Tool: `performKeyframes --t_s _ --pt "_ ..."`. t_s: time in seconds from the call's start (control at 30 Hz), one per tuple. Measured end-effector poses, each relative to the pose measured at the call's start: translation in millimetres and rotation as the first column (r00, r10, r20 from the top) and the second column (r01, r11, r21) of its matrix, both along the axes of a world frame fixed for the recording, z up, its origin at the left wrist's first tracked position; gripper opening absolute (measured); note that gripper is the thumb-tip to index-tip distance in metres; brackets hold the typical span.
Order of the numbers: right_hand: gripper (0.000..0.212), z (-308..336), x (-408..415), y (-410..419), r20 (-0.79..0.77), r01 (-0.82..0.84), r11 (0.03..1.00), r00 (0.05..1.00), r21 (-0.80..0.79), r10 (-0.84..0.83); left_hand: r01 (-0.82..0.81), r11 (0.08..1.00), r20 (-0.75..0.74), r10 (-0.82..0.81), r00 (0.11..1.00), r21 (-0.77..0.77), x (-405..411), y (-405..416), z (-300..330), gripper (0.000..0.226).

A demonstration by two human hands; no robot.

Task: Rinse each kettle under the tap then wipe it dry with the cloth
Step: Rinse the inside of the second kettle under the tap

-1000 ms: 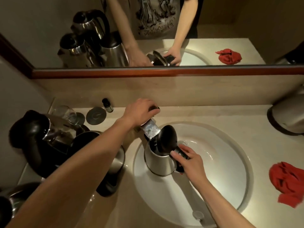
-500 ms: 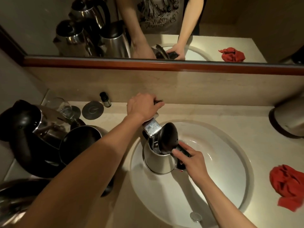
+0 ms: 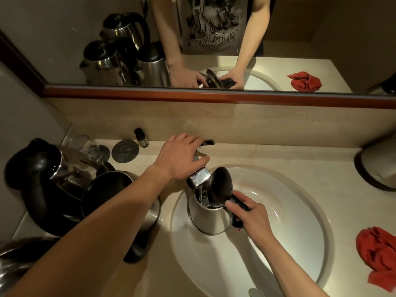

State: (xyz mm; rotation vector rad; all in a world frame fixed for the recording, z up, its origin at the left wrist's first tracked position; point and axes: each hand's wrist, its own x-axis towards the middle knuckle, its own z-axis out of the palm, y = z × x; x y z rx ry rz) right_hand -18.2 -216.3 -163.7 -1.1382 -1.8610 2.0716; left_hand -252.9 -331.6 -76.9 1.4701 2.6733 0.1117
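A kettle (image 3: 209, 217) stands in the sink (image 3: 300, 243) under the tap (image 3: 199, 174); more kettles (image 3: 64, 185) crowd the counter (image 3: 278, 155) left of it. The cloth (image 3: 377, 254) lies right of the sink; a glass (image 3: 89, 146) and bottle (image 3: 141, 137) stand behind the kettles.

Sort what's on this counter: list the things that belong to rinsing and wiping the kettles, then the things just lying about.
In the job:
kettle in the sink, lid up, held by the right hand
tap, under the left hand
red cloth
waiting kettles
sink

Lying about:
glass
small dark bottle
round grey disc
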Motion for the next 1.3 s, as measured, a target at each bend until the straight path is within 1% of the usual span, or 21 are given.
performKeyframes --t_s 0.07,0.17,0.23,0.27,0.37,0.47,0.5,0.6,0.93,0.97,1.0,1.07,1.17,1.2,1.3 --pt "0.064 -1 0 0 0.001 -0.009 1.000 1.000 0.013 0.009 -0.005 1.000 0.005 0.005 1.000 -0.007 -1 1 1 0.083" --pt "0.060 1 0 1 -0.001 -0.007 1.000 1.000 0.017 0.007 -0.013 1.000 -0.001 0.013 1.000 -0.005 -2 3 0 0.079" --pt "0.071 -1 -1 3 -0.013 -0.001 1.000 1.000 0.012 0.001 -0.024 1.000 0.003 0.024 1.000 0.007 -2 3 -1 0.074" --pt "0.072 -1 -1 3 -0.018 -0.002 1.000 1.000 0.014 0.003 -0.028 1.000 0.006 0.028 1.000 0.012 -2 4 0 0.072" --pt "0.062 1 -1 3 -0.021 -0.007 1.000 1.000 0.030 0.008 -0.029 0.999 0.008 0.029 1.000 0.014 -3 5 0 0.071" --pt "0.042 3 -3 5 -0.009 -0.029 0.999 1.000 0.041 0.029 -0.028 0.999 0.009 0.028 1.000 0.017 -4 5 -1 0.071" --pt "0.040 2 -3 6 -0.006 -0.033 0.999 0.999 0.039 0.033 -0.028 0.999 0.008 0.028 1.000 0.019 -3 5 -1 0.071" --pt "0.045 1 -3 8 -0.014 -0.036 0.998 0.999 0.047 0.036 -0.028 0.999 0.012 0.027 1.000 0.024 -3 5 0 0.069" --pt "0.038 -2 -3 11 0.002 -0.047 0.992 0.999 0.121 0.047 -0.031 0.999 0.009 0.031 0.999 0.029 -3 5 -1 0.073" --pt "0.040 -2 -3 11 0.006 -0.038 0.991 0.999 0.132 0.037 -0.032 0.999 0.008 0.032 0.999 0.031 -3 5 -1 0.074" --pt "0.046 -2 -3 11 0.014 -0.022 0.989 1.000 0.143 0.021 -0.032 0.999 0.006 0.032 0.999 0.033 -3 5 -1 0.075" --pt "0.067 -8 -2 12 0.027 0.010 0.988 1.000 0.151 -0.014 -0.034 0.999 0.005 0.033 0.999 0.034 -2 5 0 0.077" --pt "0.092 -15 2 12 -0.004 0.013 0.988 1.000 0.152 -0.013 -0.032 0.999 0.002 0.032 0.999 0.032 -2 6 0 0.077" --pt "0.095 -15 3 11 -0.006 0.013 0.990 1.000 0.143 -0.013 -0.031 0.999 0.002 0.031 1.000 0.032 -2 6 0 0.076" --pt "0.091 -15 5 9 0.005 0.001 0.994 1.000 0.108 -0.001 -0.028 0.999 0.003 0.028 1.000 0.035 -2 6 1 0.077"
